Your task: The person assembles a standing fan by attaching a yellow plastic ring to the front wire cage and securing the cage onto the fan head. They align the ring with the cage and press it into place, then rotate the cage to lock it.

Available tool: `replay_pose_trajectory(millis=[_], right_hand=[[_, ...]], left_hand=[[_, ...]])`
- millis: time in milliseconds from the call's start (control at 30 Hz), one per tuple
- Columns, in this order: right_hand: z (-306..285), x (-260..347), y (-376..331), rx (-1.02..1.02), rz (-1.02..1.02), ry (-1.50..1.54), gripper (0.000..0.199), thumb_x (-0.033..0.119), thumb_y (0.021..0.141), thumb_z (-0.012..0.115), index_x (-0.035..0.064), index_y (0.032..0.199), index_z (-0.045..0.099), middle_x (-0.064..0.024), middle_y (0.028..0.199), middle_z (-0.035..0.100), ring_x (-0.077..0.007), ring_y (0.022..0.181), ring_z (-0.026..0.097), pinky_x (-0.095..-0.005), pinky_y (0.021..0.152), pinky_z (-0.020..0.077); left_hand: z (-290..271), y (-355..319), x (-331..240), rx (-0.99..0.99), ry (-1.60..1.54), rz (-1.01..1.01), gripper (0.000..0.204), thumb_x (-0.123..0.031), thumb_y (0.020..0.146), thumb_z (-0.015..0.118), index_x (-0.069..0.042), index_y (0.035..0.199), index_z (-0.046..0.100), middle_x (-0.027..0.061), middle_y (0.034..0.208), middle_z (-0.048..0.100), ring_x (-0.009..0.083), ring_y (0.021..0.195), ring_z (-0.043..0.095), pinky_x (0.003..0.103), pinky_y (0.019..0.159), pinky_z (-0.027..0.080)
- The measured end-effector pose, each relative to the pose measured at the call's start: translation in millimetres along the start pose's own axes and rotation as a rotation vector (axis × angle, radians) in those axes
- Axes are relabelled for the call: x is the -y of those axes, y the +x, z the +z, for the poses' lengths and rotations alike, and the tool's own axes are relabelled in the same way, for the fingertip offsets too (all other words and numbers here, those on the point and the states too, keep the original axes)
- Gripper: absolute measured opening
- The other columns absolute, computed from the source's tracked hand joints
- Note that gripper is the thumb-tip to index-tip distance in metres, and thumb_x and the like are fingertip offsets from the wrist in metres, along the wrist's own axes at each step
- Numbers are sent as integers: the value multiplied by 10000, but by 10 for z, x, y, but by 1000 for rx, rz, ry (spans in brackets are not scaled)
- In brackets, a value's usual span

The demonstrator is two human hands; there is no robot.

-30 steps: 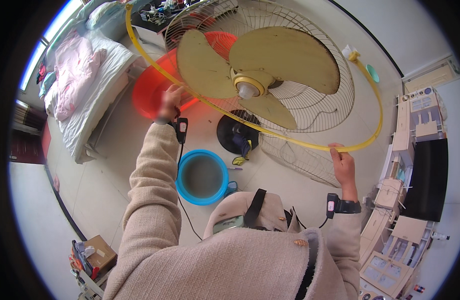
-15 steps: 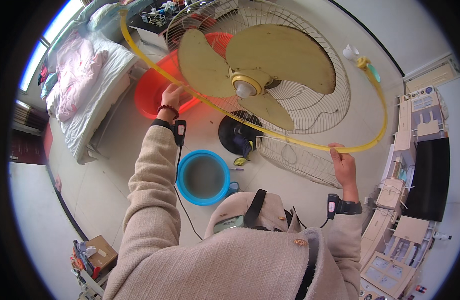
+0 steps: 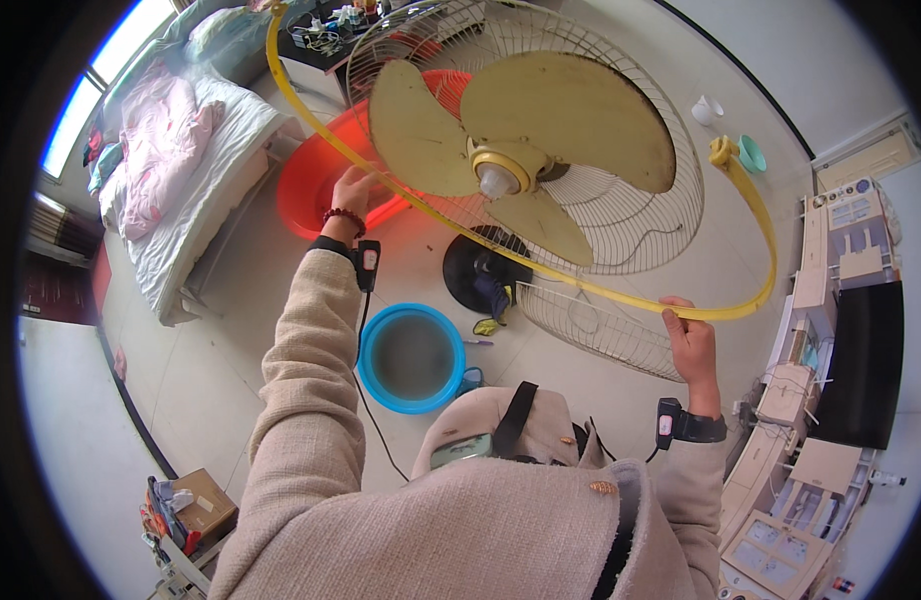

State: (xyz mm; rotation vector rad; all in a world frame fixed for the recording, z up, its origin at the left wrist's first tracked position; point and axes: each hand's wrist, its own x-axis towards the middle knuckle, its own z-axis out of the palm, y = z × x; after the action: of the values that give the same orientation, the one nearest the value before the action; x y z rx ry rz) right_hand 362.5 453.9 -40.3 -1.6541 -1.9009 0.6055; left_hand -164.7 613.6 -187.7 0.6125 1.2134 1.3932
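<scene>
Yellow band (image 3: pixel 596 287), ends at eleven and two o'clock, bowed before the fan (image 3: pixel 499 172): my left hand (image 3: pixel 352 193) and right hand (image 3: pixel 692 345), well apart, pinch it; even tension should limit twisting.

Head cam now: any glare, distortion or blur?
Head view: window blown out with blue fringing, upper left; black television bowed near the right rim; corners black; yellow hoop, fan blades, left hand and right hand show no obvious motion blur.
</scene>
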Motion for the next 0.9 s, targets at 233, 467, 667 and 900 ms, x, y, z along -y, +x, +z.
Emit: replay_pose_trajectory(millis=[233,467,667,900], right_hand=[[14,41,-90,-1,14,28,242,236,930,581,25,1039,622,10,613,434,-89,568,390,-242,534,348],[30,121,-167,-13,-15,84,228,218,927,579,23,1033,627,46,616,405,-62,572,347,-232,511,289],[23,222,-164,-8,-21,60,258,243,929,582,14,1037,631,33,596,406,-71,560,352,-237,510,303],[20,299,-103,-20,-6,54,305,290,933,577,12,1042,639,11,589,425,-78,562,374,-242,521,333]], left_hand=[[60,-62,-98,35,22,3,206,-72,925,527,-29,1126,551,117,1041,623,287,946,645,415,811,564],[107,-121,-166,45,77,-1,230,-86,934,522,-36,1157,552,117,1050,631,263,932,651,372,772,567],[112,-138,-199,81,75,-19,221,-102,940,519,-57,1151,567,93,1055,628,251,954,643,374,799,555],[100,-132,-218,88,117,-40,200,-148,937,546,-85,1124,582,57,1074,622,219,945,639,344,781,550]])
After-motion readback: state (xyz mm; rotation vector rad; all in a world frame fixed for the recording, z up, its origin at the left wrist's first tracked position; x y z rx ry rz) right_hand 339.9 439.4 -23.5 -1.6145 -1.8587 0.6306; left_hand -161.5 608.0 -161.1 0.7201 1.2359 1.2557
